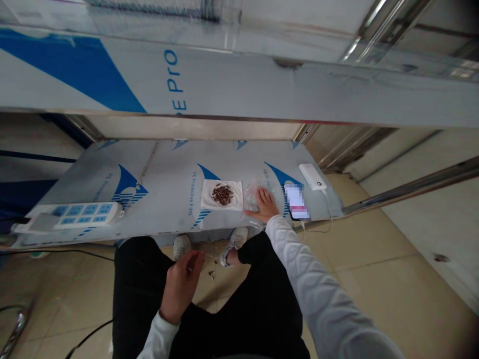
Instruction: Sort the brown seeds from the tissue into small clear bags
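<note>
My right hand (265, 205) lies on a clear plastic bag (254, 185), fingers spread. Just left of the bag, a white tissue-like sheet (207, 201) bears a pile of small brown, pellet-like pieces (222, 194). Above my lap, at the near side of the shelf, is my left hand (181, 286). Its fingers are bent and drawn together near the thumb. Slight blur hides what is between its fingertips, if anything.
A phone (297, 200) lies right of my right hand, with a cable. Behind it is a white power bank (312, 177). A power strip (88, 214) sits at the left of the film-covered shelf (168, 169). An upper shelf edge (232, 87) overhangs the far side.
</note>
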`<state>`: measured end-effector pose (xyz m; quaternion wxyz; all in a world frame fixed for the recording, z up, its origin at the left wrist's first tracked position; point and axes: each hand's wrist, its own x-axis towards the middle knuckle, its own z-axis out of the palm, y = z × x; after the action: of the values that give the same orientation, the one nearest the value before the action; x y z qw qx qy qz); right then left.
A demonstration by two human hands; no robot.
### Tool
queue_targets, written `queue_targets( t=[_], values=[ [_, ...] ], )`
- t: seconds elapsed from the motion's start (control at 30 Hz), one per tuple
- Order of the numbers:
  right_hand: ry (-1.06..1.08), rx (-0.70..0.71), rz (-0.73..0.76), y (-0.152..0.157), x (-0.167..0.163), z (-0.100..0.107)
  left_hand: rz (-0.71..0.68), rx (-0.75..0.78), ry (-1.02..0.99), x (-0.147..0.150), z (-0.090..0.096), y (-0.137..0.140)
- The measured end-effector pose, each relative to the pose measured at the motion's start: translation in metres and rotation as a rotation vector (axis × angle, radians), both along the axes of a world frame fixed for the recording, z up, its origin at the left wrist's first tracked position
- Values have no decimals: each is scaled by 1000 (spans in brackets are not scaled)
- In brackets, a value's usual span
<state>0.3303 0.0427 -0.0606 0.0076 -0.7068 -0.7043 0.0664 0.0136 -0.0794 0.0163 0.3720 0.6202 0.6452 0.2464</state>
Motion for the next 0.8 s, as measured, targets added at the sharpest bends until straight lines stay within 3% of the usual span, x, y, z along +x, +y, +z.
queue_targets(
  t=[0.3,0.57,0.67,0.8],
  values=[
    [46,190,7,-1,7,-2,-62,26,3,8,-3,-2],
    [72,322,-148,11,5,14,-50,12,5,6,-3,0],
    [70,280,-99,12,7,23,-34,1,-22,5,-1,0],
    [62,65,15,19,16,28,-10,-25,-21,3,-3,0]
  ],
)
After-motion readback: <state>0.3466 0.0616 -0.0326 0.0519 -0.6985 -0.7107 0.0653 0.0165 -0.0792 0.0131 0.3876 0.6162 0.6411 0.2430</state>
